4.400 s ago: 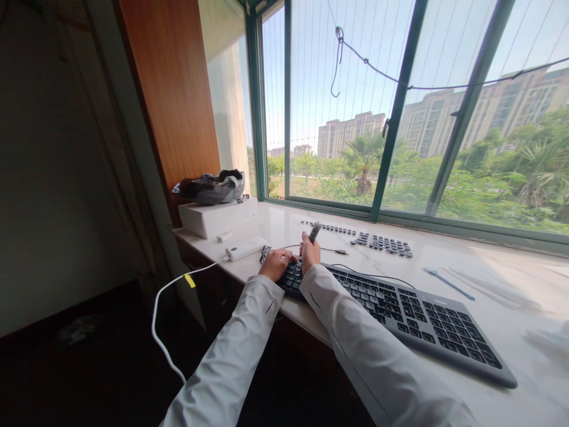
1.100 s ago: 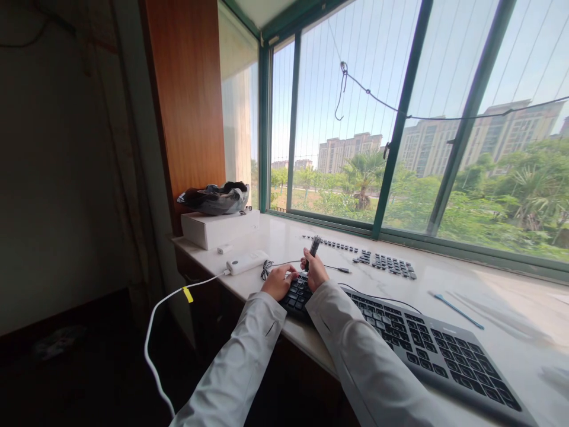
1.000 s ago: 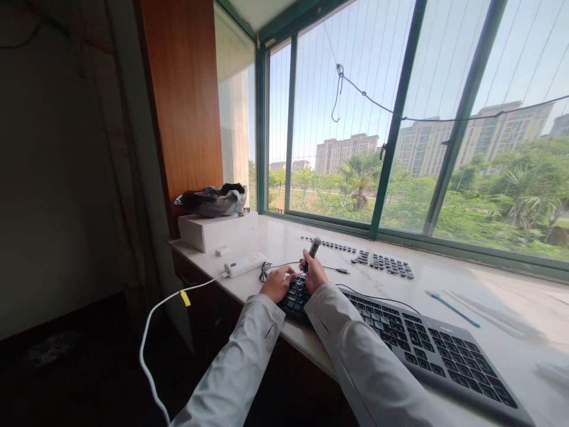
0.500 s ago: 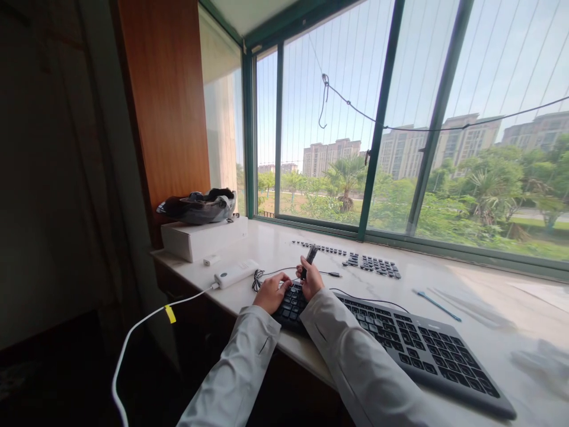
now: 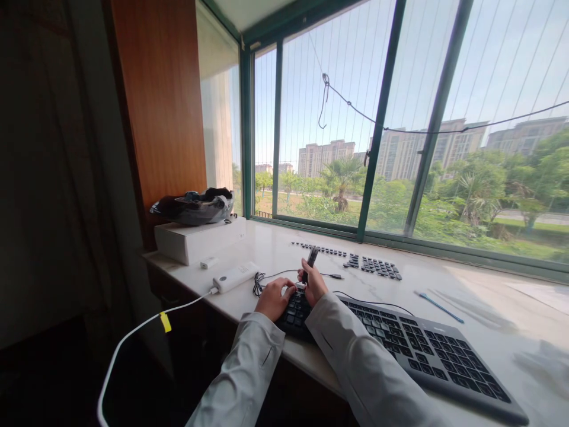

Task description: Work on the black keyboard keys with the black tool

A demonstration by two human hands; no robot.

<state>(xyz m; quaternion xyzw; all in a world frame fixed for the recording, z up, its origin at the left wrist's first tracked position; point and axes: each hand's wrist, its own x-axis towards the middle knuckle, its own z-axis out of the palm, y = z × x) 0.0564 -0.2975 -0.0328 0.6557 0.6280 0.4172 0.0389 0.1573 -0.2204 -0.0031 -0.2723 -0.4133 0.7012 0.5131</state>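
Note:
A long black keyboard point(image 5: 413, 350) lies on the white marble sill point(image 5: 471, 296), its left end under both my hands. My right hand point(image 5: 315, 283) grips a slim dark tool point(image 5: 311, 259) that stands upright over the keyboard's top left corner. My left hand point(image 5: 273, 298) rests on the keys at that same corner, fingers curled down beside the tool's tip. Whether a key is held there is too small to tell. Loose black keycaps point(image 5: 373, 265) lie in rows farther back, near the window.
A white power bank point(image 5: 235, 276) with a white cable point(image 5: 133, 338) lies left of the hands, beside a coiled black cable point(image 5: 259, 282). A white box point(image 5: 200, 238) with a dark bag point(image 5: 193, 206) on it stands at the sill's left end. A blue stick point(image 5: 438, 299) lies at right.
Both hands have stayed at the keyboard's left corner with the tool upright. Only the head camera has shifted, turning slightly and changing the framing.

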